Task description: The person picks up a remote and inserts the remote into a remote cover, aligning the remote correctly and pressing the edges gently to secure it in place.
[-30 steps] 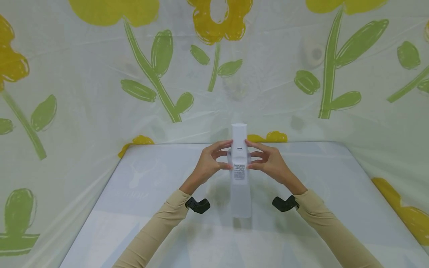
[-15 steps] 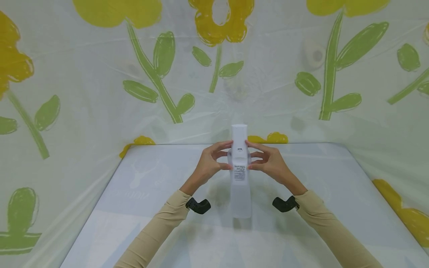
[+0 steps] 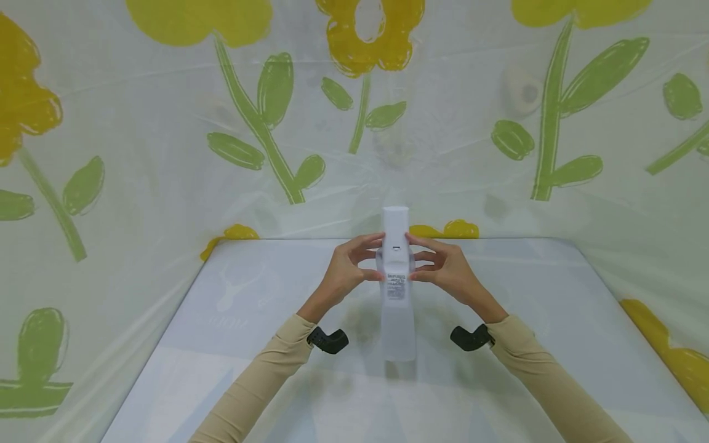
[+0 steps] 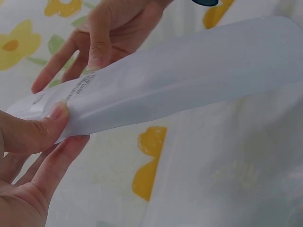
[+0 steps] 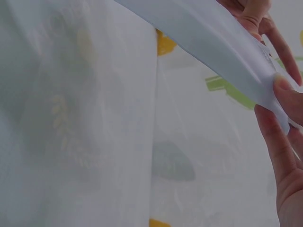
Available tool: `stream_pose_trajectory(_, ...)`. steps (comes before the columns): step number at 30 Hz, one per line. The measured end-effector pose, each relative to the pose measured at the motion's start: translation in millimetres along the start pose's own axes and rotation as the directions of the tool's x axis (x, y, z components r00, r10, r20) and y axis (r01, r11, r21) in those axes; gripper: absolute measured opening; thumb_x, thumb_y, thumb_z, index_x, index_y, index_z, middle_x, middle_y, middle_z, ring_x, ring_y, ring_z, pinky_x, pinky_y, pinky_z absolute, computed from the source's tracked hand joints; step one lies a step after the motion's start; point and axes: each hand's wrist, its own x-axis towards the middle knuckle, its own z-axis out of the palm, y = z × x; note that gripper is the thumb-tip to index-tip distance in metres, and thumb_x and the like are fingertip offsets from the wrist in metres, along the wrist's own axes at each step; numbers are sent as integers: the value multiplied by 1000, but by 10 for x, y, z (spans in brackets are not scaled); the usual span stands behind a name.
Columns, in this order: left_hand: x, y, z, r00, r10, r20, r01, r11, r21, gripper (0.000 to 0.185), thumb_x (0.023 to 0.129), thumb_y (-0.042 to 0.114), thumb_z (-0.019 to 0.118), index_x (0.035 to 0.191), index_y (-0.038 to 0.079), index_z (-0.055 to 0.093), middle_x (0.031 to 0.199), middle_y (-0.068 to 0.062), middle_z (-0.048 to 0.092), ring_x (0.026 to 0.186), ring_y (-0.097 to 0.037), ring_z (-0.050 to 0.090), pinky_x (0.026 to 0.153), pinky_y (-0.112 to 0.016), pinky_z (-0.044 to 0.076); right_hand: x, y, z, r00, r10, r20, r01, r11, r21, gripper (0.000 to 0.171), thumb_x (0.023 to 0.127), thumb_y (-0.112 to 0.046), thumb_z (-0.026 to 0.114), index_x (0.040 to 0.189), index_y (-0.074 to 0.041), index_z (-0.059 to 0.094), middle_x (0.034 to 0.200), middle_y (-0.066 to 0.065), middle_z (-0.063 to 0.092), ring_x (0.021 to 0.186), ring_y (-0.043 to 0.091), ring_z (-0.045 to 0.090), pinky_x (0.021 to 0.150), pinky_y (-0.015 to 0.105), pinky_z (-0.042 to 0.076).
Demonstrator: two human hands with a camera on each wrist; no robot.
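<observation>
A long white plastic device stands on end, raised above the table, with a small port slot and a printed label on the side towards me. Part of something rounded and translucent shows behind its middle, but its shape is mostly hidden. My left hand pinches the device's left edge between thumb and fingers. On the opposite edge my right hand grips at the same height. In the left wrist view the left thumb presses on the device's face; the right wrist view shows the right fingers along its edge.
The white table spreads beneath both arms, with faint printed patterns. A pale curtain with yellow flowers and green leaves hangs behind and beside it. Black wrist mounts sit on both wrists.
The hands and the white device hold nearly still. The background has shifted slightly right and down in the head view.
</observation>
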Motion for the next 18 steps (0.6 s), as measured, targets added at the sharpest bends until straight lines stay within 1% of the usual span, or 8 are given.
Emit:
stream_pose_trajectory(4,-5,7,-2,1000,-3,-7,3,1000,13,70,69,-8,79,131,15,56,126,-5,60,104,-23,61,83,-38,54,-5,-2,2,1000,-4,1,4,1000,-3,69,76,6,74,139,-5,47,141,15,46,104,31,61,80,36,55)
stream_pose_trajectory(11,-17,18,-2,1000,3,-6,-3,1000,4,70,69,-8,79,131,14,56,126,-6,60,104,-25,61,84,-45,53,-12,1,7,1000,0,0,0,1000,-10,69,77,5,74,139,-6,47,141,14,46,104,30,61,81,36,55)
stream_pose_trajectory(18,-27,16,2,1000,8,-7,-8,1000,-10,68,69,-8,79,131,9,56,127,-11,58,105,-30,61,80,-39,55,-20,0,16,1000,-2,2,2,1000,1,68,77,6,73,138,-5,47,141,15,46,104,29,61,81,36,55)
